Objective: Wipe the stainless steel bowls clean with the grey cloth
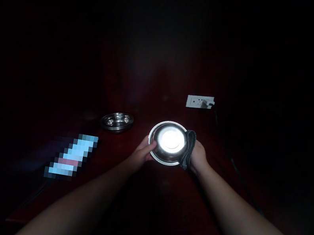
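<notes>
Shows a left arm (pixel 85 202) and a right arm (pixel 246 229), both bare down to the bottom edge of the view. Looks smooth and plain, slim at each wrist and wider toward the elbow. Has a bare left grip (pixel 141 154) with a round-tipped thumb (pixel 151 146), and a bare right grip (pixel 199 155) with most fingers hidden. Too dark to make out small marks.

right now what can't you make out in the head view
All in the head view:
- Right hand: fingers hidden by the dark cloth and metal dish.
- Left hand: most fingers hidden behind the metal dish.
- Metal dish: middle washed out by glare, far side turned away.
- Lit screen: content blurred into coarse blocks.
- Wall socket: right part covered by the white plug.
</notes>
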`<state>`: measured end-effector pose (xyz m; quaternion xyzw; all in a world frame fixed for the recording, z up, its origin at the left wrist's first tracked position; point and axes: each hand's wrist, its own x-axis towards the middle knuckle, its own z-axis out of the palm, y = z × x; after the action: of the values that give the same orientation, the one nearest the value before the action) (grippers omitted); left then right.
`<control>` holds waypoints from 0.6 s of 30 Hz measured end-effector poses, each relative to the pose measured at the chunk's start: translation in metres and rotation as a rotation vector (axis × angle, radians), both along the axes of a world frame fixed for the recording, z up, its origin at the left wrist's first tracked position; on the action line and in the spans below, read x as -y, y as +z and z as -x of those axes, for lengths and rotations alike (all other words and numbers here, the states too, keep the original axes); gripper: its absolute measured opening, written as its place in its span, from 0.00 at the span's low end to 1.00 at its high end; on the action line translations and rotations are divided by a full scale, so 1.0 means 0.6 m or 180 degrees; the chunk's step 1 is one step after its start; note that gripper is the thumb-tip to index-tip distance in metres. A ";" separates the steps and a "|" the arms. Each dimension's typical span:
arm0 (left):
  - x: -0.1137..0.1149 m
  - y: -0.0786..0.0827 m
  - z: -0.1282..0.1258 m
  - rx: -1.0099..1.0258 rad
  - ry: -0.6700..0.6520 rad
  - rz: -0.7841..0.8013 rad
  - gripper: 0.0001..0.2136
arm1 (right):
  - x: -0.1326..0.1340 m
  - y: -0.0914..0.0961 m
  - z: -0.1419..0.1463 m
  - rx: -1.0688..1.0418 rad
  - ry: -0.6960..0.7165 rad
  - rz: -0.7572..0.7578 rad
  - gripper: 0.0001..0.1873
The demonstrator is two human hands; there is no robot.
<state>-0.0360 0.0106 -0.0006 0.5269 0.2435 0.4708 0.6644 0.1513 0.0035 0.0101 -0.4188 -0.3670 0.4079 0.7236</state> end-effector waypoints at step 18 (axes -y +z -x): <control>0.006 0.011 0.001 0.0035 0.0239 0.0200 0.24 | 0.001 -0.001 0.000 0.0181 0.0108 0.0082 0.19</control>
<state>-0.0363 0.0072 0.0061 0.4936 0.2742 0.4904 0.6638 0.1515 0.0027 0.0093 -0.4332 -0.3892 0.4128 0.7003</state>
